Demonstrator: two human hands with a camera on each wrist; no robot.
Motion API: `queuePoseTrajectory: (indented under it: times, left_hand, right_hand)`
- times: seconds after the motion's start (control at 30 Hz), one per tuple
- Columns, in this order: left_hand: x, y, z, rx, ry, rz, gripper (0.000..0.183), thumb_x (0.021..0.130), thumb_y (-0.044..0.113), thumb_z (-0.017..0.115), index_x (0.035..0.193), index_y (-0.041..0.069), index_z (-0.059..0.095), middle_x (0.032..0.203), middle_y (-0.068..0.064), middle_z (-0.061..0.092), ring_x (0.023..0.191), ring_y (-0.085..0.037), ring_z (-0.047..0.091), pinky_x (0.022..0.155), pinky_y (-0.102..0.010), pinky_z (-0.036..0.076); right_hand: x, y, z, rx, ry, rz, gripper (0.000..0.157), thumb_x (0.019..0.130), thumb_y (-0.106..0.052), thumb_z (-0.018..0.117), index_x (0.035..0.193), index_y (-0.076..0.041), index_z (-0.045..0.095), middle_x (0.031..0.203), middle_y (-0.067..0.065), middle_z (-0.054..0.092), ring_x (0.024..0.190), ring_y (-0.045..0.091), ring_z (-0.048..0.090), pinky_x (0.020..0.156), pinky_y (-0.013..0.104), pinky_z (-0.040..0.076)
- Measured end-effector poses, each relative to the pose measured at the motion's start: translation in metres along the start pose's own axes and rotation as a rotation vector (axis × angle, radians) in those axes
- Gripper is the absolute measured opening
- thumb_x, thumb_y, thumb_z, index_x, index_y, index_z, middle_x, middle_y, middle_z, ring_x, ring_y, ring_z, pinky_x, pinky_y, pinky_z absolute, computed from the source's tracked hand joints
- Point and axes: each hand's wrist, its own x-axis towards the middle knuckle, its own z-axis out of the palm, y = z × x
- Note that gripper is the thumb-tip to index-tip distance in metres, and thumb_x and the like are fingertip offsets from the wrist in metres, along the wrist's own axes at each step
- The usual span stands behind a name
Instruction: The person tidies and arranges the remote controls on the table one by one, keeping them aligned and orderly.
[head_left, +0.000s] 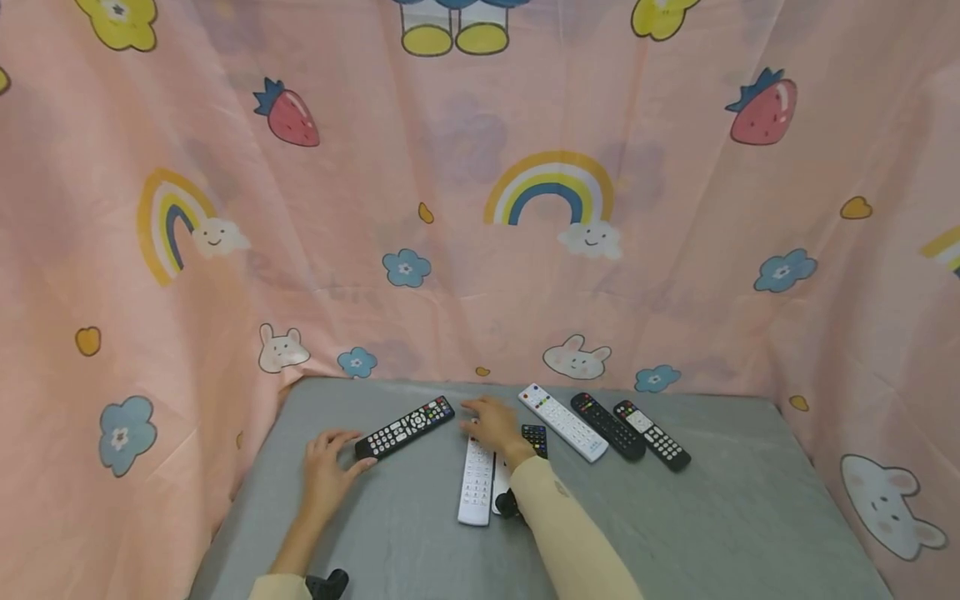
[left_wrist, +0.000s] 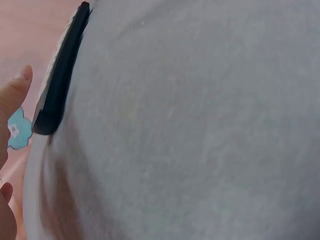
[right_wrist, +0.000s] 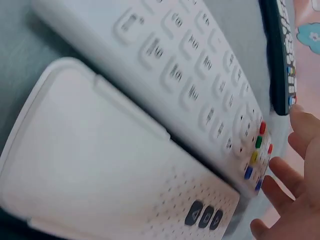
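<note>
A black remote control point(head_left: 405, 427) lies slantwise on the grey table, its white buttons facing up. Around its near left end my left hand point(head_left: 324, 475) is spread, thumb on one side and fingers on the other; in the left wrist view a gap shows between the fingers and the remote point(left_wrist: 62, 75). My right hand point(head_left: 491, 423) hovers over the far end of a white remote point(head_left: 476, 492), fingers parted. One fingertip is close to the black remote's far end point(right_wrist: 280, 60). Contact there is unclear.
Beside the white remote lies another white one point(right_wrist: 100, 150), mostly hidden by my right arm, and a dark remote point(head_left: 536, 435). Further right are a white remote point(head_left: 562, 422) and two black remotes point(head_left: 607, 426) point(head_left: 652, 435). A pink patterned curtain point(head_left: 450, 317) hangs behind the table.
</note>
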Motion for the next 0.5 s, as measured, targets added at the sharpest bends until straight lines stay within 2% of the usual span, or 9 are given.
queuePoseTrajectory:
  times: [0.33, 0.5]
  left_hand:
    - [0.002, -0.025, -0.010, 0.030, -0.173, -0.012, 0.066, 0.060, 0.022, 0.093, 0.121, 0.010, 0.069, 0.119, -0.018, 0.062, 0.103, -0.037, 0.050, 0.089, -0.052, 0.037]
    - [0.002, -0.031, -0.012, 0.016, -0.211, -0.047, 0.061, 0.062, 0.022, 0.092, 0.118, 0.011, 0.071, 0.118, -0.017, 0.063, 0.105, -0.037, 0.050, 0.091, -0.054, 0.036]
  right_hand:
    - [0.007, -0.006, 0.011, -0.007, -0.058, 0.068, 0.050, 0.095, -0.034, 0.063, 0.142, -0.020, 0.054, 0.145, 0.012, 0.054, 0.136, 0.038, 0.047, 0.116, 0.068, 0.018]
    - [0.006, -0.011, 0.013, -0.028, -0.057, 0.068, 0.049, 0.095, -0.034, 0.063, 0.140, -0.018, 0.055, 0.144, 0.014, 0.054, 0.135, 0.040, 0.047, 0.114, 0.070, 0.019]
